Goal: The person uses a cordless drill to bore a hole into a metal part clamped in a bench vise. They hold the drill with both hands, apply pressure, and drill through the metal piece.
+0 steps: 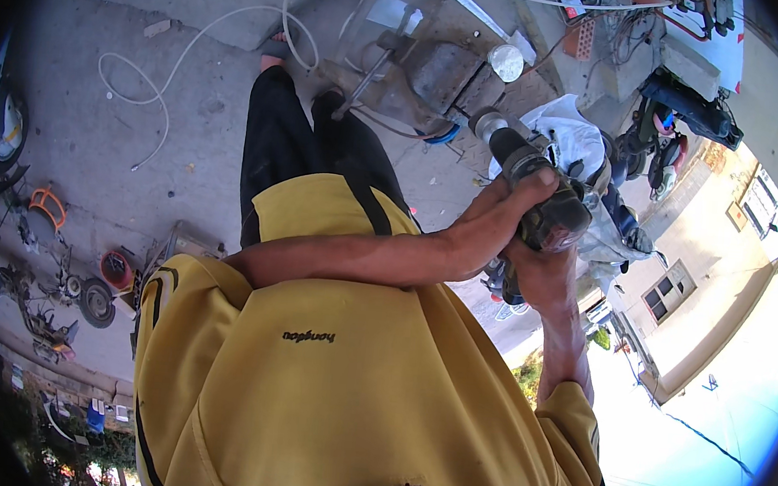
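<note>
Under curled left hand (pixel 525 194): drill (pixel 559 221), nose toward vise (pixel 443 70).
Right hand (pixel 539 275) grips its rear; best keep drill steady, axis straight.

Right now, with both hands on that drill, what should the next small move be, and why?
Perhaps steady the drill and check its aim: the left hand is over its body, the right hand at its rear, and its front points toward the vise; contact is hard to see.
</note>
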Motion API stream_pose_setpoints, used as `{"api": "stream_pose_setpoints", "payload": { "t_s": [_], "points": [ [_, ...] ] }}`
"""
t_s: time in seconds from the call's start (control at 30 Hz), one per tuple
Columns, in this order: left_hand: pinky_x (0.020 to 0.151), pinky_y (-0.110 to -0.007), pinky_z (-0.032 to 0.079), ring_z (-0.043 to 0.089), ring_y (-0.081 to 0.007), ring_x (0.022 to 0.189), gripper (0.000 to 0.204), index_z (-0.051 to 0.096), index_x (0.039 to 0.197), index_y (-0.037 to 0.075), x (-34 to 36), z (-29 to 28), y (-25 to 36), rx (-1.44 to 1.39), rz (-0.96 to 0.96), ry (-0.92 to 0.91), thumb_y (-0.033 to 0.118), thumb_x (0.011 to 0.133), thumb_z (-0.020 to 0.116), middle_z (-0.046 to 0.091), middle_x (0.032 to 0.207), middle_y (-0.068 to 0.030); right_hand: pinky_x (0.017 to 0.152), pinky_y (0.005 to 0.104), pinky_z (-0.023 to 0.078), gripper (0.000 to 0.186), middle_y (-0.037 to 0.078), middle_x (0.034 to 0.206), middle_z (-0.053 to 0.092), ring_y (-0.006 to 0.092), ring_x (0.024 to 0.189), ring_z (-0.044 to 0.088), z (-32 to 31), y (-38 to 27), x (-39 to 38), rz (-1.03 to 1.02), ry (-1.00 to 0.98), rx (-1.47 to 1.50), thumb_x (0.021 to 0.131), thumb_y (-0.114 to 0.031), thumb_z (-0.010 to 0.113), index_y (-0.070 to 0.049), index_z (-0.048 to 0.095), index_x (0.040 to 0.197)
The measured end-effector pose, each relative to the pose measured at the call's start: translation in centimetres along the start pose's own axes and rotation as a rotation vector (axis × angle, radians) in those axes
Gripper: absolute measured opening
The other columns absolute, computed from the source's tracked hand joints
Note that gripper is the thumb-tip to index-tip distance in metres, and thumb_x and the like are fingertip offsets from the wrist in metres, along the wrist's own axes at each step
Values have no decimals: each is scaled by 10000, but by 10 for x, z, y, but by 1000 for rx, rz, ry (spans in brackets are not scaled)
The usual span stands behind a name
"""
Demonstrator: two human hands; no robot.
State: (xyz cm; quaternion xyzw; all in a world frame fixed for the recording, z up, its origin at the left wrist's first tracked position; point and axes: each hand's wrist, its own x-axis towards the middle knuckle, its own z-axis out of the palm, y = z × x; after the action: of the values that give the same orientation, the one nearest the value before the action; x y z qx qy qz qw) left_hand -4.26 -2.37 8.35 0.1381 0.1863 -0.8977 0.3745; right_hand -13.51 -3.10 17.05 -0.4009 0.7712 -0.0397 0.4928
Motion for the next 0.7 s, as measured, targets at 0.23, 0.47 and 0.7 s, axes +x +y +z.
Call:
{"api": "stream_pose_setpoints", "payload": {
  "t_s": [0.23, 0.47, 0.7],
  "points": [
    [963, -308, 444, 580, -157, 1030, 542, 535, 1181, 19, 6, 9, -8, 31, -16, 9, 524, 986, 501, 609, 1115, -90, 574, 280, 499, 281, 65, 803, 645, 128, 679, 624, -3, -2, -5, 32, 36, 15, 770, 27, 655, 12, 571, 1038],
    [973, -302, 426, 559, -150, 1045, 578, 484, 1254, 16, 0, 2, 2, -11, -23, 3, 497, 950, 583, 590, 1124, -85, 637, 290, 525, 330, 86, 883, 657, 138, 755, 636, 2, -5, 0, -63, -15, 2, 766, 28, 662, 20, 581, 1086],
    [976, -303, 424, 552, -142, 1055, 582, 465, 1273, 27, 6, 1, -3, -19, 3, -11, 502, 956, 577, 581, 1131, -79, 648, 293, 527, 333, 78, 895, 655, 138, 772, 637, 0, -10, 0, -7, 18, -46, 763, 13, 669, 12, 586, 1086]
  ]
}}
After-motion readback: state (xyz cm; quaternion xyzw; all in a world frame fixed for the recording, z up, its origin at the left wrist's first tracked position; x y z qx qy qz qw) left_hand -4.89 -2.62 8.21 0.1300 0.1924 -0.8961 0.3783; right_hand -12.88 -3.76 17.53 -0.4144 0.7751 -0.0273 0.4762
